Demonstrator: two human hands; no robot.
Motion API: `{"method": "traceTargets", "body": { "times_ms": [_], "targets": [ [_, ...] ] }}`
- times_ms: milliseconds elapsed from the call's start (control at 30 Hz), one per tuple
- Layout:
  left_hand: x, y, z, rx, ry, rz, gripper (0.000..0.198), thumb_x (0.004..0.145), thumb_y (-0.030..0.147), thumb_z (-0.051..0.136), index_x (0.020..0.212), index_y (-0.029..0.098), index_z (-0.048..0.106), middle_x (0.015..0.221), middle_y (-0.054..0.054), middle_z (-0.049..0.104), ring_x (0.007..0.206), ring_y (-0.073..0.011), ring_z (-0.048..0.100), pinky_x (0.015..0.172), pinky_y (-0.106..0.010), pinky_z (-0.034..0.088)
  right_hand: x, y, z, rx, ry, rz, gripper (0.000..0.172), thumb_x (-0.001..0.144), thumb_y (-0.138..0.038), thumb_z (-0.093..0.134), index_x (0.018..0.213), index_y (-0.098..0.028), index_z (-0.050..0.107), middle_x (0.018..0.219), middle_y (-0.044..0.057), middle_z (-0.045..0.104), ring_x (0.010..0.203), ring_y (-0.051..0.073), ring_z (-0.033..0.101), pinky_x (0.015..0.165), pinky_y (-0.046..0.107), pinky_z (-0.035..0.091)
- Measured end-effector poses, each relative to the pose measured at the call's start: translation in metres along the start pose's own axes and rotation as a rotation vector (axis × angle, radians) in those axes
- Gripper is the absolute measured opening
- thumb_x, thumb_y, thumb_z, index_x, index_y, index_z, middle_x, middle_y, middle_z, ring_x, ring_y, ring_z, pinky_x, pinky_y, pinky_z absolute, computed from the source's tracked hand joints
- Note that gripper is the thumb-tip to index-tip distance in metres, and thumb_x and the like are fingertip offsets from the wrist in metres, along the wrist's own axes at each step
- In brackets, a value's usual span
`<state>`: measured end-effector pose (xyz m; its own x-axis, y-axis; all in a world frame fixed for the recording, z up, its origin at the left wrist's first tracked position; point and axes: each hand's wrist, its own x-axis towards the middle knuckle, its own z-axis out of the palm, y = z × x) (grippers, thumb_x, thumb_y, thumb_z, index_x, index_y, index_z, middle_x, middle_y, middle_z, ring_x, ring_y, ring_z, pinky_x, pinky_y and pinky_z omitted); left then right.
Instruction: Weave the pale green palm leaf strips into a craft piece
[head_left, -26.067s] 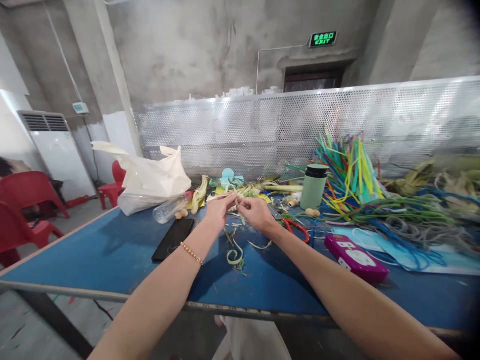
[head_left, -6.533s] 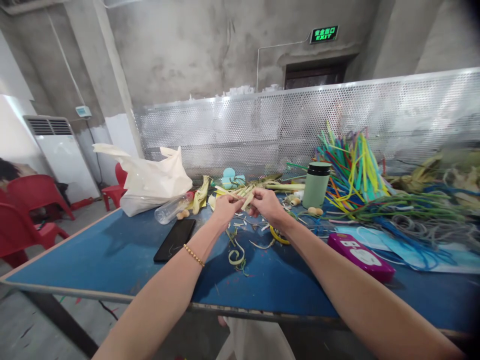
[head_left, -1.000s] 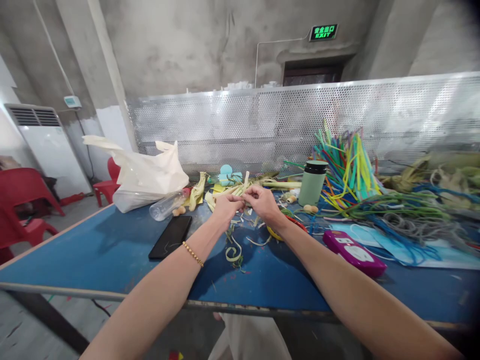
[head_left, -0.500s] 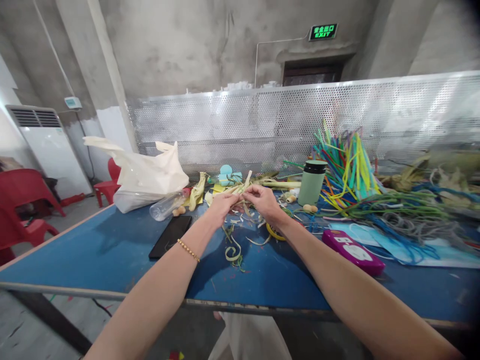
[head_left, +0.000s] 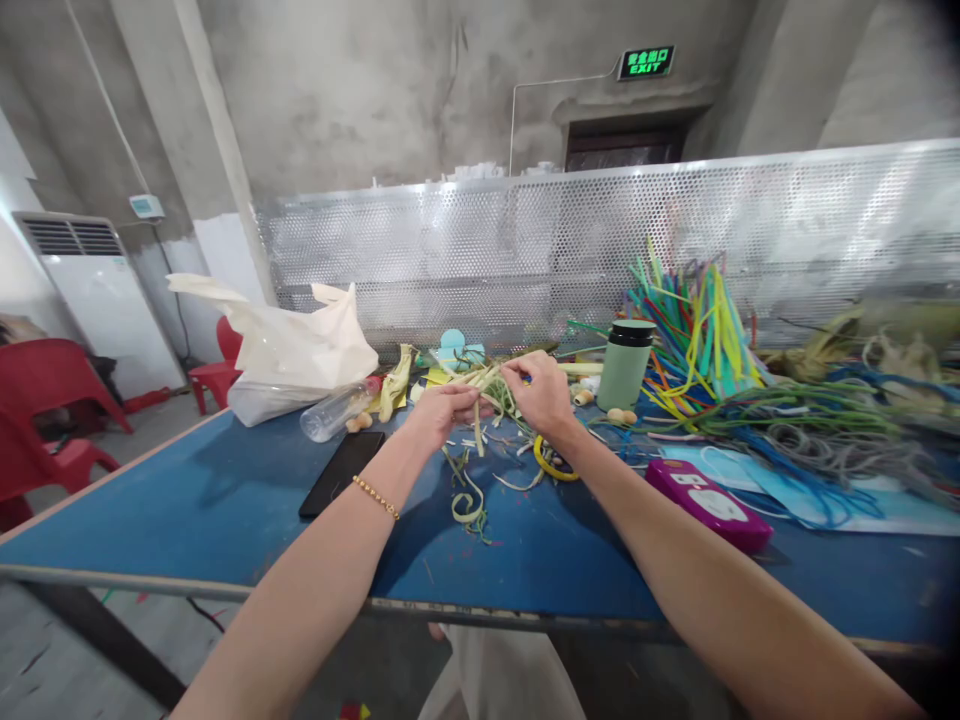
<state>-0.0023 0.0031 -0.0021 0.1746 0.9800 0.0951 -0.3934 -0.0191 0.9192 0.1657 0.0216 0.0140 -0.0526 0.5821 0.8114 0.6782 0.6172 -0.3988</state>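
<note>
My left hand [head_left: 442, 408] and my right hand [head_left: 541, 392] are raised over the blue table [head_left: 225, 510], fingers pinched together on a pale green leaf strip [head_left: 480, 400]. The strip bends down between the two hands, one end hanging below my left fingers. A gold bracelet sits on my left wrist. Curled offcuts of strip [head_left: 466, 500] lie on the table right under the hands. A yellow loop [head_left: 551, 465] lies beside my right wrist.
A black phone [head_left: 341, 472] lies left of the hands, with a clear bottle [head_left: 337, 408] and a white plastic bag [head_left: 292, 355] behind it. A green flask [head_left: 626, 365], a heap of coloured strips [head_left: 697, 335] and a purple box [head_left: 709, 503] are on the right. A perforated metal screen [head_left: 525, 250] closes the back.
My right hand has lifted and drawn away to the right, pulling the strip into a bend. My left hand has stayed almost in place.
</note>
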Motion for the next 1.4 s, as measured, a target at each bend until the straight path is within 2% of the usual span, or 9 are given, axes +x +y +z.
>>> {"method": "traceTargets", "body": {
  "times_ms": [33,133,233,333,467,633,867,1067,1400],
  "targets": [
    [0.002,-0.001,-0.001,-0.026,0.027,0.011,0.009,0.068,0.009,0.073,0.076,0.009,0.068,0.071,-0.010,0.072,0.067,-0.0198,0.069,0.077,-0.035,0.053,-0.001,-0.002,0.000,-0.026,-0.006,-0.005,0.022,0.083,-0.030,0.055,0.074,-0.016,0.070,0.080,0.008,0.068,0.079,0.019,0.059,0.076,0.031,0.043],
    [0.007,-0.004,-0.004,-0.086,0.075,0.047,0.011,0.068,0.010,0.073,0.079,0.010,0.069,0.073,-0.008,0.072,0.067,-0.0167,0.067,0.071,-0.029,0.051,-0.009,-0.014,0.003,0.057,-0.179,0.048,0.022,0.081,-0.026,0.056,0.064,-0.015,0.066,0.062,0.003,0.064,0.061,0.014,0.056,0.062,0.026,0.042],
    [0.008,-0.008,-0.004,-0.087,0.120,0.101,0.014,0.066,0.012,0.076,0.078,0.012,0.070,0.075,-0.006,0.072,0.066,-0.0133,0.063,0.063,-0.024,0.046,-0.019,-0.025,0.011,0.286,-0.352,0.278,0.020,0.079,-0.029,0.062,0.064,-0.016,0.065,0.048,0.000,0.058,0.047,0.013,0.053,0.047,0.024,0.040],
    [0.007,-0.010,-0.002,-0.075,0.105,0.146,0.022,0.061,0.016,0.080,0.080,0.013,0.070,0.077,-0.005,0.071,0.067,-0.0138,0.062,0.064,-0.026,0.045,-0.023,-0.031,0.015,0.637,-0.368,0.568,0.019,0.074,-0.031,0.070,0.066,-0.016,0.062,0.054,0.001,0.062,0.043,0.013,0.054,0.036,0.023,0.041],
    [0.005,-0.012,0.001,-0.081,0.038,0.165,0.026,0.057,0.020,0.083,0.078,0.012,0.069,0.075,-0.005,0.070,0.066,-0.0142,0.061,0.069,-0.029,0.046,-0.022,-0.033,0.014,0.837,-0.363,0.701,0.025,0.064,-0.028,0.081,0.063,-0.014,0.060,0.058,0.003,0.064,0.045,0.011,0.057,0.035,0.021,0.045],
    [0.005,-0.013,0.002,-0.080,0.039,0.202,0.026,0.055,0.020,0.084,0.075,0.012,0.070,0.074,-0.005,0.069,0.068,-0.0133,0.060,0.069,-0.027,0.046,-0.023,-0.034,0.013,0.844,-0.352,0.723,0.026,0.060,-0.027,0.082,0.064,-0.014,0.060,0.047,-0.003,0.057,0.037,0.009,0.051,0.030,0.018,0.040],
    [0.002,-0.012,0.004,-0.077,0.037,0.235,0.028,0.053,0.021,0.085,0.072,0.010,0.069,0.073,-0.006,0.069,0.067,-0.0140,0.060,0.068,-0.028,0.046,-0.026,-0.032,0.019,0.748,-0.375,0.590,0.016,0.072,-0.024,0.068,0.065,-0.017,0.056,0.040,-0.004,0.054,0.033,0.009,0.048,0.032,0.018,0.041],
    [0.003,-0.013,0.005,-0.150,0.134,0.275,0.027,0.051,0.013,0.084,0.073,0.009,0.069,0.074,-0.006,0.070,0.073,-0.0154,0.063,0.078,-0.031,0.048,-0.028,-0.029,0.025,0.684,-0.398,0.535,0.016,0.076,-0.025,0.063,0.064,-0.018,0.054,0.039,-0.006,0.051,0.029,0.008,0.043,0.030,0.020,0.037],
    [0.004,-0.007,0.001,-0.096,0.201,0.265,0.030,0.046,0.015,0.087,0.067,0.011,0.066,0.064,-0.003,0.065,0.066,-0.0147,0.061,0.075,-0.031,0.049,-0.028,-0.028,0.025,0.684,-0.451,0.479,0.025,0.074,-0.027,0.065,0.056,-0.019,0.050,0.038,-0.006,0.048,0.030,0.007,0.042,0.032,0.019,0.035]
  ]
}}
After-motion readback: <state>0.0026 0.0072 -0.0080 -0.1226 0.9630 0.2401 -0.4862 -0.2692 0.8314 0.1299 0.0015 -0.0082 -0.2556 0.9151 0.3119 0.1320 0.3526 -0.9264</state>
